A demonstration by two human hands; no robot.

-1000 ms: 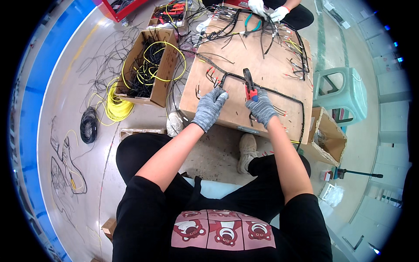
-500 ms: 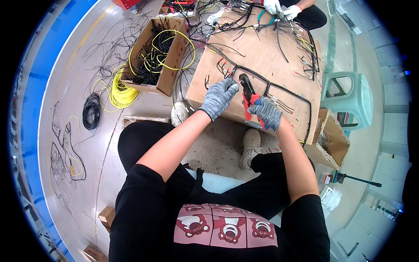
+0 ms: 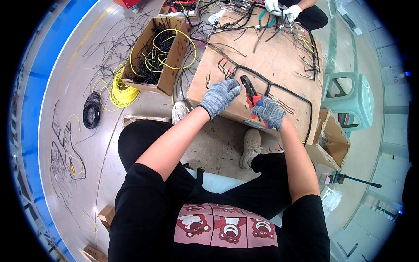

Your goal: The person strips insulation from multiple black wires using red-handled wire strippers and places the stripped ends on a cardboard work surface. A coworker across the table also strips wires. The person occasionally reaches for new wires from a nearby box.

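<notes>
Both bare forearms [image 3: 182, 142] extend forward, left grip [image 3: 221, 97] pinched, right grip [image 3: 269, 112] curled closed.

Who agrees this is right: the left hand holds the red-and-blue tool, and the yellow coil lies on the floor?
Wrong hand: the head view shows the right hand holding the red-and-blue tool. The yellow coil does lie on the floor.
</notes>
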